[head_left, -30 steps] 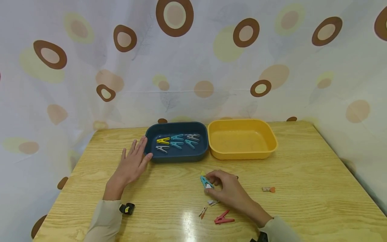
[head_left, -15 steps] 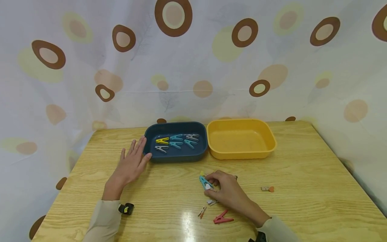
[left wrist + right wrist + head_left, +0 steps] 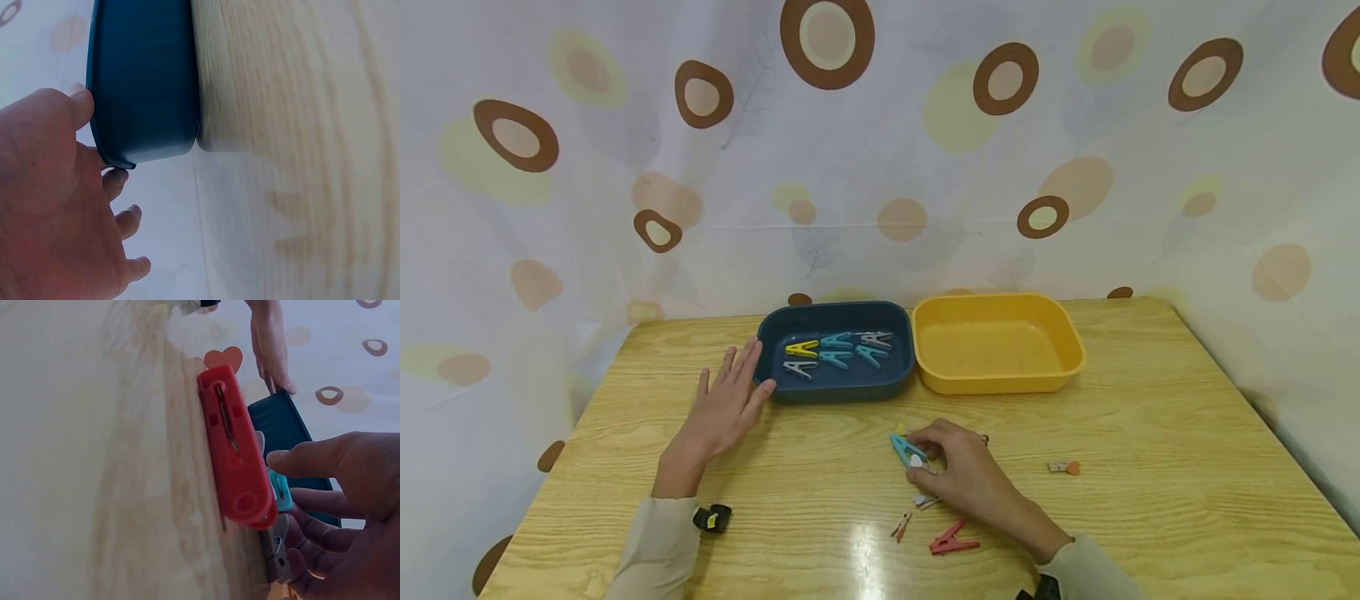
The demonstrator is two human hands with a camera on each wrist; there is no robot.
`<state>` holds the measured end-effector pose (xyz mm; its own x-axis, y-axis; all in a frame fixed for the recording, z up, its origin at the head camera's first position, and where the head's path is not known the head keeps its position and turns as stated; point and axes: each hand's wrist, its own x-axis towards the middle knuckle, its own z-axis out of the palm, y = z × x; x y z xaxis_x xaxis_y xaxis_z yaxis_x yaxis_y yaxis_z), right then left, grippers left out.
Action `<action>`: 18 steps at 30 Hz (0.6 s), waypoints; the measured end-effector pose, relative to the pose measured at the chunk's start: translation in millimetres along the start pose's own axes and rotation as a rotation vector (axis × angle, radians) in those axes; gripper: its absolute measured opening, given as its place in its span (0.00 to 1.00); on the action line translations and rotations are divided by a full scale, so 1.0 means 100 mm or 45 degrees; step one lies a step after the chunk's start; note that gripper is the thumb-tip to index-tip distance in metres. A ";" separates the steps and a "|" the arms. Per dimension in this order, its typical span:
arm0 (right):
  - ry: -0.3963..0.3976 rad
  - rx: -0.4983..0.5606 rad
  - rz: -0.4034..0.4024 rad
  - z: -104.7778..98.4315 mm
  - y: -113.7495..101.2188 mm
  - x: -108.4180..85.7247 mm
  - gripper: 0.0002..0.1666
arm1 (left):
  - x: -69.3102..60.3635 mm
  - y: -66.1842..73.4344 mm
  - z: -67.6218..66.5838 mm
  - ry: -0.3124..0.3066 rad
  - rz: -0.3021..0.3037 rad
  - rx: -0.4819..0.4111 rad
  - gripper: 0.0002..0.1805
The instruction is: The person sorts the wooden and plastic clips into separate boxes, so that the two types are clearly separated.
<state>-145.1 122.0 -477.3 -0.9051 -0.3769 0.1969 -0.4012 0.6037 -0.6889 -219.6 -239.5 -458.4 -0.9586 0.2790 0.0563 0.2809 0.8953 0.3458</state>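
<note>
My right hand [image 3: 964, 471] has thumb and fingers pinching the light-blue peg [image 3: 900, 445], beyond the red peg [image 3: 951, 544] on the worktop [image 3: 1157, 417]; my left hand [image 3: 718, 417], fingers apart, touches the dark-blue tray's [image 3: 850, 392] left end.

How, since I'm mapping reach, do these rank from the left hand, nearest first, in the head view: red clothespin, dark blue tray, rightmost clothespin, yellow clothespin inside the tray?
1. Dark blue tray: touching the left hand.
2. Yellow clothespin: inside, left part.
3. Red clothespin: right and lower.
4. Rightmost clothespin: farthest right.
</note>
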 end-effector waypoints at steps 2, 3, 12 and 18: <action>0.001 0.002 -0.003 -0.01 -0.01 0.00 0.18 | 0.00 0.00 0.00 -0.001 0.001 0.001 0.40; 0.002 0.006 -0.007 -0.02 -0.02 0.00 0.18 | 0.00 0.00 -0.01 -0.001 0.001 0.000 0.40; 0.004 0.065 -0.007 -0.06 -0.07 0.01 0.17 | 0.00 -0.01 -0.01 0.006 0.011 -0.007 0.40; -0.007 0.067 0.014 -0.07 -0.09 0.01 0.16 | -0.01 -0.01 0.00 0.007 0.008 -0.004 0.40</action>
<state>-143.2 121.0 -465.5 -0.9085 -0.3745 0.1856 -0.3834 0.5700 -0.7267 -219.2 -240.4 -458.6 -0.9570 0.2828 0.0639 0.2870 0.8924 0.3484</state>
